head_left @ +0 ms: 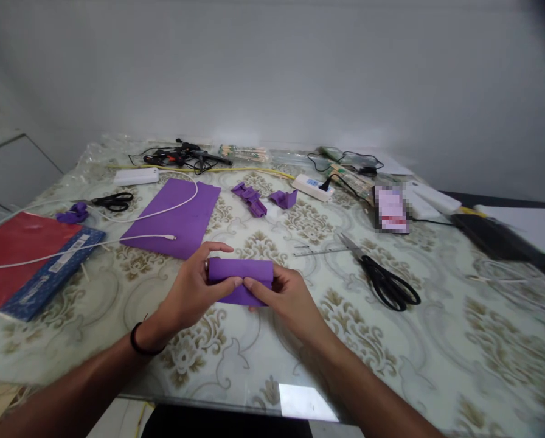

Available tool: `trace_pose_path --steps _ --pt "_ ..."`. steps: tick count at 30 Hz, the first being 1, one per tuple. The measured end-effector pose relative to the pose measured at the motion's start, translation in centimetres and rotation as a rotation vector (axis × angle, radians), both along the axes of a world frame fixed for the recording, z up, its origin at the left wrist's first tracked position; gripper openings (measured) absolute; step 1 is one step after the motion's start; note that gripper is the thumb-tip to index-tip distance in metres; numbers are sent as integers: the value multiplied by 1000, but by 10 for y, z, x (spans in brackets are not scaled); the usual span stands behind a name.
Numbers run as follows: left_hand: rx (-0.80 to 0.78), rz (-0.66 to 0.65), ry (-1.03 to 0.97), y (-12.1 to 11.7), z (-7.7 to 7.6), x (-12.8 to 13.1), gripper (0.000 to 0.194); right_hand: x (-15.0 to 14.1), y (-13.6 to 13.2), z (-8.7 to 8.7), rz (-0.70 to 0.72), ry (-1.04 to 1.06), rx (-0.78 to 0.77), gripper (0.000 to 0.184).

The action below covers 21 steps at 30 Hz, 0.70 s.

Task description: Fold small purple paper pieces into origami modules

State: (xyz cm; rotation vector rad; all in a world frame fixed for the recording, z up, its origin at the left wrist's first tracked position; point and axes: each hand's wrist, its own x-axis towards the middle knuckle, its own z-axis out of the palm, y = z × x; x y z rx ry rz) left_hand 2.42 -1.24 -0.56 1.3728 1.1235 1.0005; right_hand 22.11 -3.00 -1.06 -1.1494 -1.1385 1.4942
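Observation:
A piece of purple paper (240,269), its upper part folded over, is held between both hands above the table's near middle. My left hand (194,286) grips its left end, thumb pressed on the front and index finger stretched over the top. From the other side my right hand (291,298) pinches it, and the two thumb tips meet near the centre. The fingers behind the paper are mostly hidden. Beyond the hands lie a large purple sheet (176,213), a pleated purple strip (250,199) and a small folded purple piece (283,198).
Black-handled scissors (388,283) lie at right beside a clear ruler (322,250). A second pair of scissors (112,201), a white cable (140,239) and a red-and-blue packet (35,255) are at left. Behind are a power strip (312,187), a phone (392,210) and tangled black cables (185,157).

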Motion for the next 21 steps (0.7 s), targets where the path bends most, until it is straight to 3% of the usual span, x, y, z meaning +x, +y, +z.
trace_pose_path --steps 8,12,21 --pt "-109 -10 -86 6 12 -2 51 4 3 1 -3 21 0 38" --pt "-93 -4 -117 9 13 -5 48 7 6 2 -5 13 17 40" --pt "-46 -72 94 12 5 -11 21 11 6 2 13 -60 58 36"
